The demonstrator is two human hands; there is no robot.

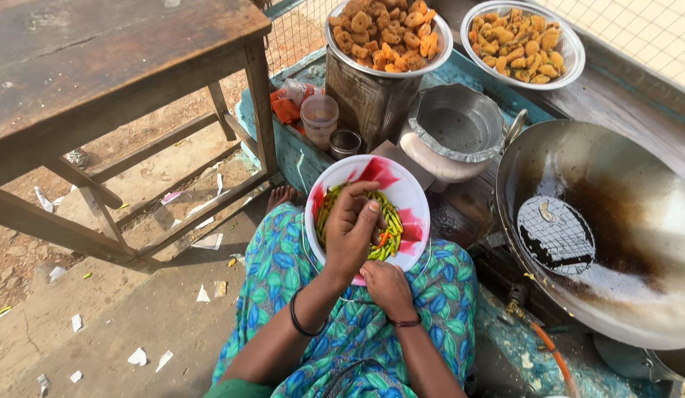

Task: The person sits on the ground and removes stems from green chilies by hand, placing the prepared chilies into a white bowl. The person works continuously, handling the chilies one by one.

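Bright daylight falls on a dusty concrete floor [99, 324] strewn with paper scraps [138, 357]. A weathered wooden table [99, 51] stands upper left, and wire mesh fencing [294, 29] runs behind it.

The round plate [401, 193] is white with red-pink patches and sits tilted on the person's lap, above the blue and green patterned cloth. On it lies a heap of long green chillies [392, 221], thin and slightly curved, with one or two orange-red ones among them. They lie close together, mostly in the middle of the plate.
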